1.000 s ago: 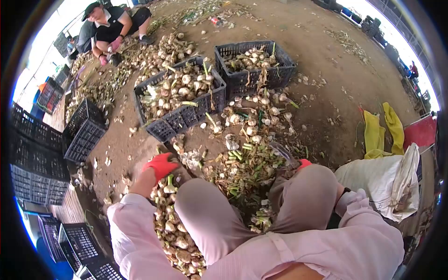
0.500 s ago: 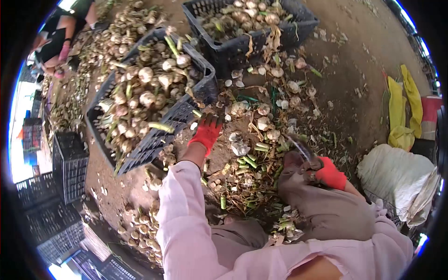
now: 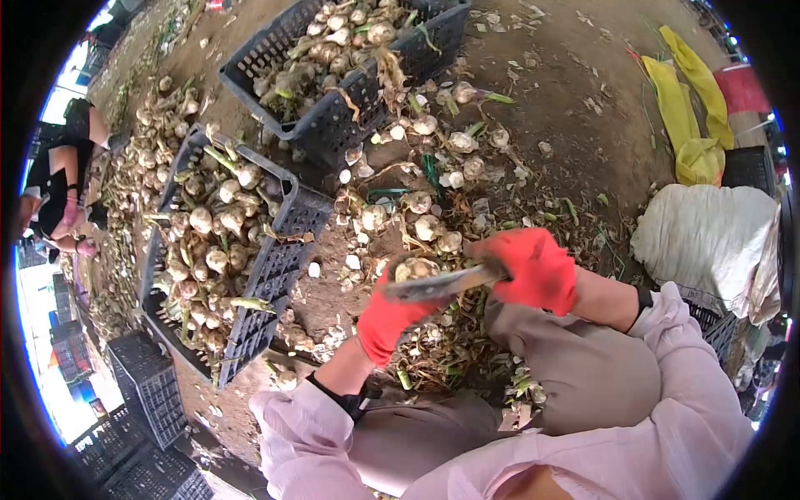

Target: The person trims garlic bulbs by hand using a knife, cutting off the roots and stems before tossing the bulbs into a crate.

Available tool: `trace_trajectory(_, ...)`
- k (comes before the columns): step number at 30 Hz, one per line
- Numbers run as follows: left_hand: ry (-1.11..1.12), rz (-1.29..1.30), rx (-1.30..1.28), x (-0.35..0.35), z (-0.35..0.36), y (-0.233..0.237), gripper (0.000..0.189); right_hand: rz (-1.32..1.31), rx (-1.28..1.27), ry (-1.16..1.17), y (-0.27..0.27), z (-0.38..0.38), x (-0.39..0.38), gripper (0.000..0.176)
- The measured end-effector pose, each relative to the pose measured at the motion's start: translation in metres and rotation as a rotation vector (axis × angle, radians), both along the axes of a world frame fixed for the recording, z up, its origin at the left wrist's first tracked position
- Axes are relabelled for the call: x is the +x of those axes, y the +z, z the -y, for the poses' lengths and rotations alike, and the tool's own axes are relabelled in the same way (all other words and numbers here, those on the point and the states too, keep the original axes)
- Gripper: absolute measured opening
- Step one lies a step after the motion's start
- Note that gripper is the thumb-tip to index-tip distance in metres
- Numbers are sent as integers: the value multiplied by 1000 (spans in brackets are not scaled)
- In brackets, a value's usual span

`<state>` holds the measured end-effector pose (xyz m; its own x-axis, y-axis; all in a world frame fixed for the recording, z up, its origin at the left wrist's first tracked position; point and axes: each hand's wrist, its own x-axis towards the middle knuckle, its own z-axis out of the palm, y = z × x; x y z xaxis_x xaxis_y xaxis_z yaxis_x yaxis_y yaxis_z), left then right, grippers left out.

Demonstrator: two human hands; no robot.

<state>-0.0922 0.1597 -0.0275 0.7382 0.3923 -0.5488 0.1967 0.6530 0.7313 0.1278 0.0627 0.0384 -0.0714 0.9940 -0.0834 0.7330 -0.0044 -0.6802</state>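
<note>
In a red glove, my left hand (image 3: 390, 323) is wrapped round a garlic bulb (image 3: 417, 268) in front of my knees. My right hand (image 3: 533, 268), also gloved in red, grips the handle of a knife (image 3: 437, 285). The flat metal blade lies across the near side of the bulb, over my left fingers. Under both hands, the ground holds cut green stems and dry leaves. Loose garlic bulbs (image 3: 429, 227) lie just beyond the hands.
Two black crates of garlic stand at the left (image 3: 292, 204) and farther back (image 3: 458, 29). A white sack (image 3: 704, 242) and a yellow cloth (image 3: 698, 158) lie at the right. Another person (image 3: 62, 179) works at the far left. Empty black crates (image 3: 150, 387) stand at the lower left.
My left hand has come up from the ground beside the crate and now holds a bulb. My right hand has moved the knife from my knee to it. The view has shifted.
</note>
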Motion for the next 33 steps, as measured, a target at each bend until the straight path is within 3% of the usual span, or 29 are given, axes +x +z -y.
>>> trace_trajectory(5,-70,-29,481,16,17,65,68,177,100,92,28,2,-5,28)
trace_trajectory(6,19,16,457,18,23,68,65,174,111,92,32,3,-3,27)
trace_trajectory(8,-86,-71,596,22,30,78,62,171,125,94,40,8,1,25)
trace_trajectory(10,-205,-235,537,24,40,71,63,104,143,95,26,10,14,23)
trace_trajectory(12,44,-151,227,29,62,74,66,39,86,17,10,13,31,18)
trace_trajectory(14,269,69,255,25,72,70,69,67,-158,-309,-15,22,64,27)
trace_trajectory(15,365,188,272,22,79,67,70,9,-133,-367,-11,28,72,24)
trace_trajectory(17,450,249,227,32,81,86,72,-122,-99,-477,4,40,77,21)
trace_trajectory(18,501,124,225,41,84,98,75,-228,-137,-477,11,40,78,22)
trace_trajectory(19,411,49,306,48,85,110,72,-329,-175,-477,19,37,78,24)
trace_trajectory(20,191,-82,799,53,81,114,69,-426,-215,-479,28,34,78,26)
trace_trajectory(21,-52,-223,1277,58,76,117,67,-339,-213,-368,39,29,78,26)
trace_trajectory(22,-367,-376,1519,65,75,128,52,-254,-212,-259,52,22,76,26)
trace_trajectory(25,-708,-303,1877,75,87,97,46,-28,-229,85,64,3,66,25)
trace_trajectory(26,-825,-283,1821,77,92,93,40,44,-259,187,65,-2,61,26)
trace_trajectory(28,-840,-263,1914,75,101,80,38,217,-299,406,57,-8,55,24)
trace_trajectory(30,-844,-207,1909,76,100,78,35,289,-351,439,56,-14,48,29)
trace_trajectory(33,-1051,-161,1767,76,89,96,35,271,-328,441,49,-16,43,29)
